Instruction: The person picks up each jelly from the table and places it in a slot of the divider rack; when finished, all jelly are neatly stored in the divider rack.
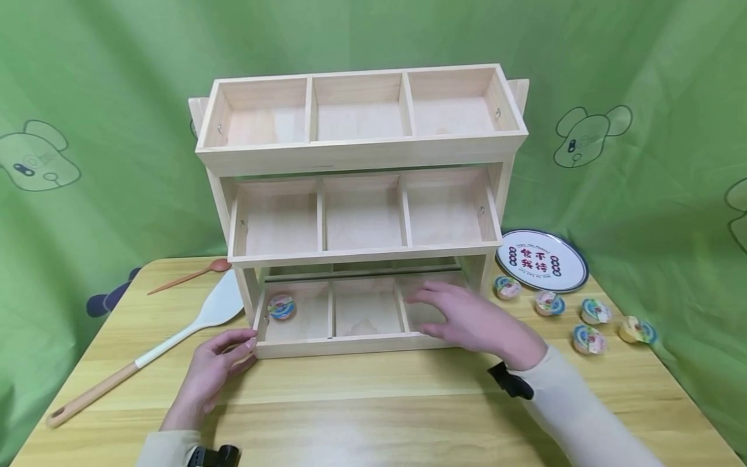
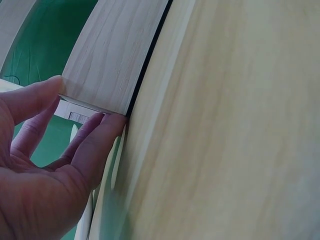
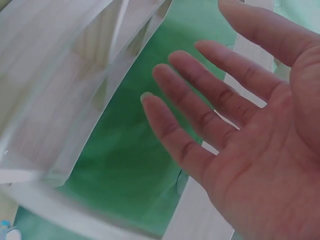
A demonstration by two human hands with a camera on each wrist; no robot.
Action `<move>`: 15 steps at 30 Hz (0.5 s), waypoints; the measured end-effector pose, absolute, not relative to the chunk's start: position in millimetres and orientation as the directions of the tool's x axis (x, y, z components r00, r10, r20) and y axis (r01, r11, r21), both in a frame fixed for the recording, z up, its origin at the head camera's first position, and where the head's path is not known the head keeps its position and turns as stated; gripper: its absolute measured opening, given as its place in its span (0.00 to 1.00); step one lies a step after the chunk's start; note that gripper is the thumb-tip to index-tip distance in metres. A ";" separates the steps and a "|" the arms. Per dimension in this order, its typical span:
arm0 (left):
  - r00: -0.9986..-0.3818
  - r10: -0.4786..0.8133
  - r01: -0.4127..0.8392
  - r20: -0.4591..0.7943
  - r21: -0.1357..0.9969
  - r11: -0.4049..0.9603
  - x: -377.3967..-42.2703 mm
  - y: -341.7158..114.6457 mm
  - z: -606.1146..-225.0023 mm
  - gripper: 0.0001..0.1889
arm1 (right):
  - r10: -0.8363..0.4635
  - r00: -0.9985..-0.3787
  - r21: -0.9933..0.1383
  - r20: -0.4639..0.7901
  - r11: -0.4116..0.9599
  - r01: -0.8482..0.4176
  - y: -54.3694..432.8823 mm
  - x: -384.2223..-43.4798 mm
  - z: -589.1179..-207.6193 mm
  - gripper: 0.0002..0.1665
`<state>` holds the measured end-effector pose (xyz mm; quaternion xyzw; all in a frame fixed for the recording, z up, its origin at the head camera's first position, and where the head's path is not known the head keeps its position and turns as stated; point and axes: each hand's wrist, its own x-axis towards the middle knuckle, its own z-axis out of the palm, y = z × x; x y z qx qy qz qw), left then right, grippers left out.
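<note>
A three-tier wooden shelf (image 1: 362, 152) with divided trays stands on the table. At the front left corner of its bottom tray (image 1: 356, 346), my left hand (image 1: 216, 370) grips the end of the board. In the left wrist view, the fingers (image 2: 92, 150) lie against that end at its top and bottom edges. My right hand (image 1: 475, 321) hovers at the bottom tray's right compartment, partly hiding it. Its fingers are spread and hold nothing, as the right wrist view shows. One small jelly cup (image 1: 282, 307) lies in the bottom tray's left compartment.
Several jelly cups (image 1: 589, 339) sit on the table at the right, near an oval white plate (image 1: 545, 259) with a blue rim. To the left lie a white spatula (image 1: 218, 301) with a wooden handle and a reddish spoon (image 1: 192, 275). A green curtain hangs behind.
</note>
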<state>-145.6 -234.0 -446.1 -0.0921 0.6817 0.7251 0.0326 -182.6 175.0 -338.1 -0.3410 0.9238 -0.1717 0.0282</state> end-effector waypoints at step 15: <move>-0.977 -0.076 -0.197 -0.201 0.979 -0.052 -146.6 -235.1 -446.5 0.18 | -0.505 -0.859 -0.436 0.080 0.758 -0.485 228.8 -167.1 -351.9 0.27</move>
